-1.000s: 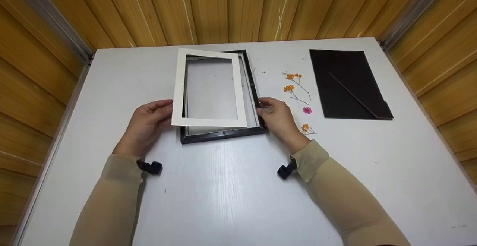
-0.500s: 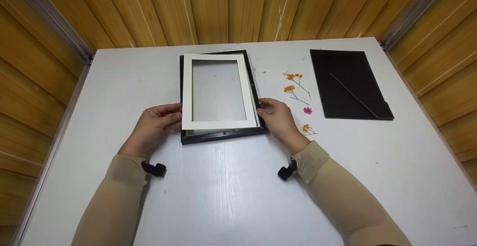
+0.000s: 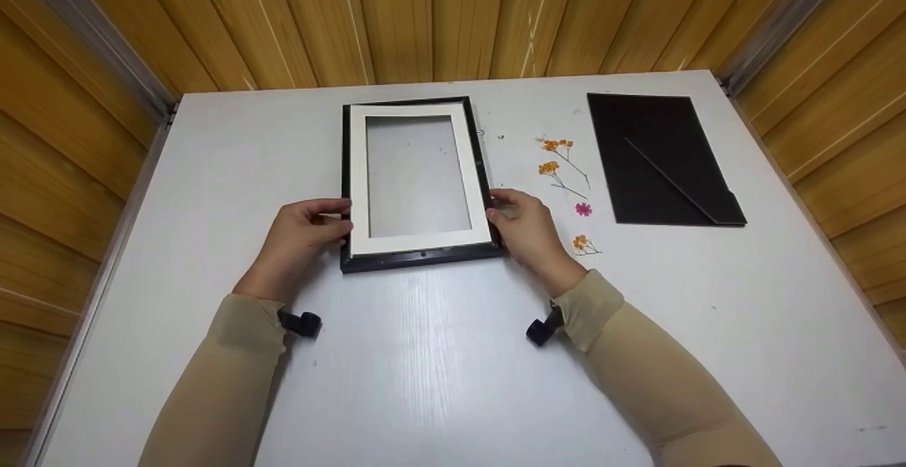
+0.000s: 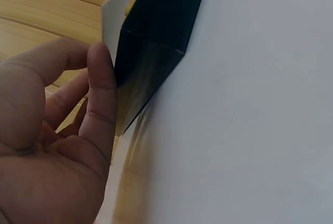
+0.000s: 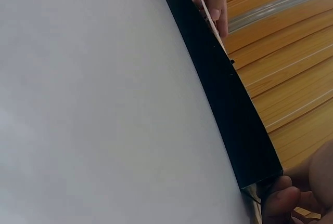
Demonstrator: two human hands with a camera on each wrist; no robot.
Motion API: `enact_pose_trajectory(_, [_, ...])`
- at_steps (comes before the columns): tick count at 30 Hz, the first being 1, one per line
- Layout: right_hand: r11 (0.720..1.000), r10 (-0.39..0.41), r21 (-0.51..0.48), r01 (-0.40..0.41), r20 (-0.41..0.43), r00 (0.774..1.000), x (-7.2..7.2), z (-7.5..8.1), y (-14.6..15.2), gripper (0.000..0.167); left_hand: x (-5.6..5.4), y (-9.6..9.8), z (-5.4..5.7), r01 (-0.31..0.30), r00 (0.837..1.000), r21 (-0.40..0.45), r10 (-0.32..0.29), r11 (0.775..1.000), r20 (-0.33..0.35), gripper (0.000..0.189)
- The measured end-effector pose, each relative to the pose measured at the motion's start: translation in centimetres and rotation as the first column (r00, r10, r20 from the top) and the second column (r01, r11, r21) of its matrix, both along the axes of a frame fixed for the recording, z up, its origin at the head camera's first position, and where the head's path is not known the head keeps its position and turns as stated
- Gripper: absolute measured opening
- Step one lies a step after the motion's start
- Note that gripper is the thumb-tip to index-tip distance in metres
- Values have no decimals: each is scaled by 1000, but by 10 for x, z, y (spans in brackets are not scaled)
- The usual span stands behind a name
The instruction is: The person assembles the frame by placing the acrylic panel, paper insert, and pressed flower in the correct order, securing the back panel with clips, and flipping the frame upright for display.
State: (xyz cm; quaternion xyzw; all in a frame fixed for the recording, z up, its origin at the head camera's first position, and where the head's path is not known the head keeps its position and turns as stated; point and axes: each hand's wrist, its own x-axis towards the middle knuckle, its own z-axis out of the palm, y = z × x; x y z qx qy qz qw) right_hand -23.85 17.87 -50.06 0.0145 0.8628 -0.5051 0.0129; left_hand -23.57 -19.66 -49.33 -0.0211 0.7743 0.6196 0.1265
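A black picture frame (image 3: 425, 260) lies on the white table, with a white picture mat (image 3: 425, 241) over its opening. My left hand (image 3: 297, 240) pinches the mat's left edge between thumb and fingers, beside the frame's left bar. In the left wrist view the mat (image 4: 111, 21) stands a little above the frame (image 4: 161, 13) on that side. My right hand (image 3: 529, 230) grips the frame's right bar near its lower corner. The right wrist view shows the frame's side (image 5: 223, 89) low on the table, the mat's edge (image 5: 210, 18) tilted up by my left hand.
Right of the frame lie orange dried flowers on stems (image 3: 551, 168) and a pink flower (image 3: 583, 209). Farther right is a black backing board (image 3: 651, 191) with a stand strut. Wood-look panels (image 3: 396, 21) wall the white table (image 3: 425, 361) at the back and sides.
My left hand has brought the mat rightward and slightly toward me, from overhanging the frame's left side to lying within its outline. My right hand has stayed on the frame.
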Motion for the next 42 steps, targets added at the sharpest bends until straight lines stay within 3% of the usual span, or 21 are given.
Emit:
enact_pose_trajectory(3, [1000,-1,-6,1,5,1000,0,-1,0,43,1,1,-1,5,1000,-49,-6,999,-18,50])
enact_pose_trajectory(10, [1000,9,-2,-9,-15,1000,1,-1,0,43,1,3,0,8,1000,-67,-9,998,-8,58])
enact_pose_trajectory(18, [1000,6,-13,-6,1,1000,1,1,0,43,2,6,2,36,998,-190,-43,981,-34,58])
enact_pose_trajectory(31, [1000,14,-22,-14,8,1000,2,1,0,46,1,6,-1,33,998,-205,-43,978,-46,55])
enact_pose_trajectory(42, [999,43,5,-43,-8,999,2,1,3,58,0,6,0,27,998,-156,-36,987,-54,57])
